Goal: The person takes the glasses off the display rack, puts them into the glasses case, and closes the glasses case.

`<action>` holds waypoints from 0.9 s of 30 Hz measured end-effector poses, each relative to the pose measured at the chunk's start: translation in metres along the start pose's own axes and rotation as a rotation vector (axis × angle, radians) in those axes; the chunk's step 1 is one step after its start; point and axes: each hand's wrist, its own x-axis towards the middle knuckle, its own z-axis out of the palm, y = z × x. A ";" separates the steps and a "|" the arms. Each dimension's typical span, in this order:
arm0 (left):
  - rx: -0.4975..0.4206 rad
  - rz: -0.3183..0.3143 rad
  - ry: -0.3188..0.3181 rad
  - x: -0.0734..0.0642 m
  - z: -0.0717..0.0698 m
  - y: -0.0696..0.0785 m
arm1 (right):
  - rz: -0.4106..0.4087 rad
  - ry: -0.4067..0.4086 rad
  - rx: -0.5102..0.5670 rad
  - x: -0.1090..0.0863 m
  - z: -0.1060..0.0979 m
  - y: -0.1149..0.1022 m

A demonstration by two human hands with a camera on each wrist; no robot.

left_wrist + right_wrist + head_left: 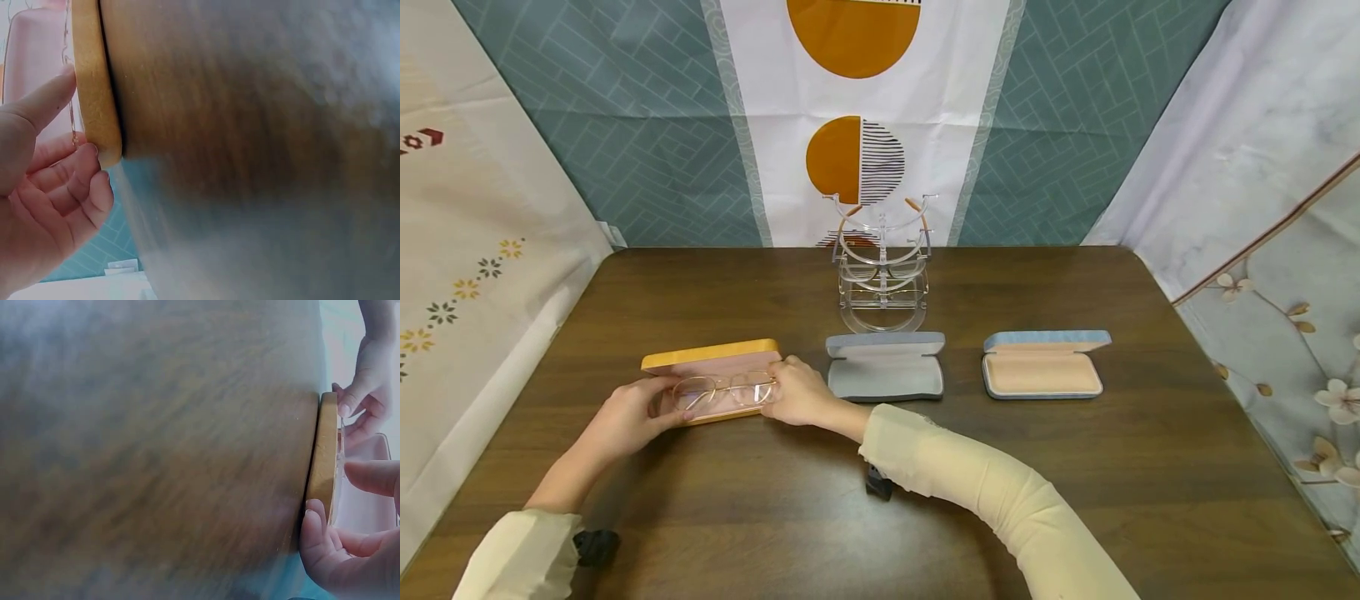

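A yellow glasses case [709, 356] with a pink lining lies with its lid up at the left of the table. Thin-rimmed eyeglasses [724, 387] with clear lenses are in its lower half, lenses toward the front. My left hand [634, 413] holds their left end, its thumb [47, 103] at the rim and its fingers curled by the case's end. At the other end my right hand [801, 393] pinches the glasses between thumb and fingers. In the right wrist view, some right fingers [315, 528] touch the yellow case wall [324, 456].
A grey glasses case [886, 379] lies unfolded right of my right hand. Farther right is a blue case [1043, 375] with a beige lining, also unfolded. A clear tiered stand [882, 321] at the back bears other glasses. Patterned cloths [662, 167] hang around the table.
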 end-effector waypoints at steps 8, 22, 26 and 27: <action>0.039 0.061 0.053 0.000 0.002 0.000 | 0.039 0.000 0.148 -0.005 0.000 0.003; -0.075 0.046 0.129 -0.018 -0.005 -0.009 | 0.113 0.071 0.338 -0.014 -0.004 0.005; -0.090 -0.039 0.136 -0.023 -0.008 -0.012 | 0.163 0.081 0.380 -0.015 -0.003 0.004; -0.098 -0.068 0.135 -0.024 -0.009 -0.012 | 0.173 0.086 0.394 -0.015 -0.003 0.004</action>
